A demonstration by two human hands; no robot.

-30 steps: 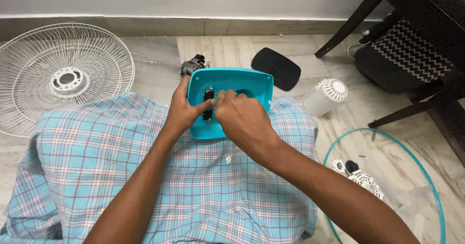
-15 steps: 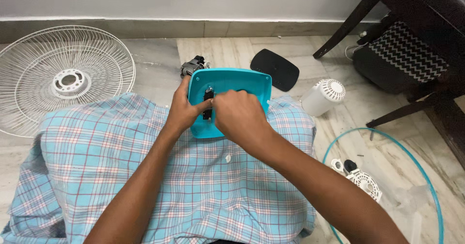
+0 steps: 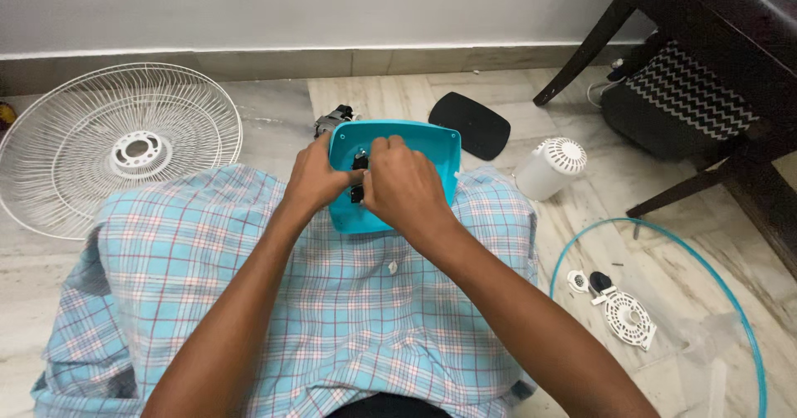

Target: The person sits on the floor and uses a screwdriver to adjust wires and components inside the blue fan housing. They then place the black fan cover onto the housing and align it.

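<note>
Fan in pieces | turquoise housing [image 3: 432, 148] in lap at 12 o'clock | left hand [image 3: 314, 177] grips its edge | right hand [image 3: 405, 187] pinches black part [image 3: 358, 192] inside | wire guard [image 3: 116, 140] at 10, ring [image 3: 730, 293] at 4, unattached
</note>
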